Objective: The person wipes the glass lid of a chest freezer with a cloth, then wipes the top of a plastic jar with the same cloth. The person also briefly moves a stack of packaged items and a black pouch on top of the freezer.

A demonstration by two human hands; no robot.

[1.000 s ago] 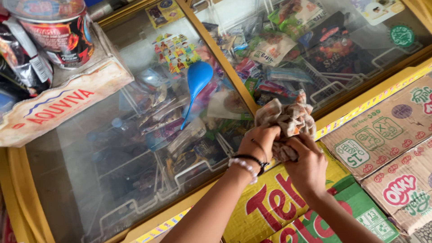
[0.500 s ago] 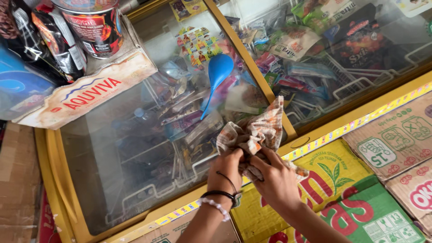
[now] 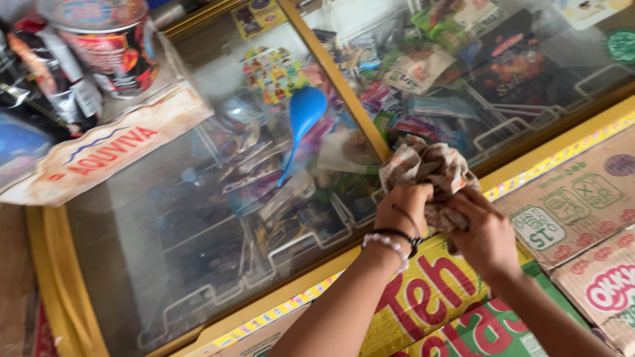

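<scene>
Over the freezer lid (image 3: 198,218), I am bunching a cloth (image 3: 430,168) with both hands: left hand (image 3: 405,210) and right hand (image 3: 486,231) are closed on it. Next, I judge, comes pressing it flat on the glass.

Red-and-black round tub (image 3: 109,43) top left, above a white cardboard flap (image 3: 99,155) with red lettering; colourful snack packets (image 3: 423,73) under glass; yellow-red carton (image 3: 423,301) and brown cartons (image 3: 562,208) lower right.
</scene>
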